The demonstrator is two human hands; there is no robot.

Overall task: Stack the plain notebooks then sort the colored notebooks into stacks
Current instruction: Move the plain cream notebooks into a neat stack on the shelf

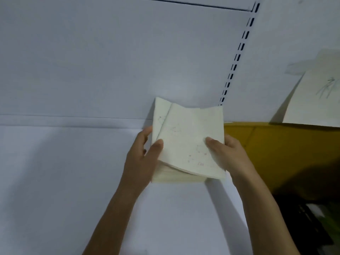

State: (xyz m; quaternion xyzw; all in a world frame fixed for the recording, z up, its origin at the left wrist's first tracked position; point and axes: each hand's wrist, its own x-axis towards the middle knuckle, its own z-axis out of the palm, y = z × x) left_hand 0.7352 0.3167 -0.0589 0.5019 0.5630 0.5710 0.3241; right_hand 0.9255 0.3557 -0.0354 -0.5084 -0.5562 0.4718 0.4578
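Observation:
A stack of plain cream notebooks [185, 137] sits on the white shelf [73, 172], near its back wall. The top notebook lies skewed across the ones beneath it. My left hand [145, 155] grips the stack's left edge, thumb on top and fingers behind. My right hand [224, 153] grips the right edge, thumb pressed on the top cover. No colored notebooks are in view.
A yellow box [276, 150] stands right of the stack, with a cream sheet bearing a faint sketch [312, 100] leaning behind it. A slotted shelf upright [237, 57] runs up the back wall. Dark objects [312, 218] lie at the lower right.

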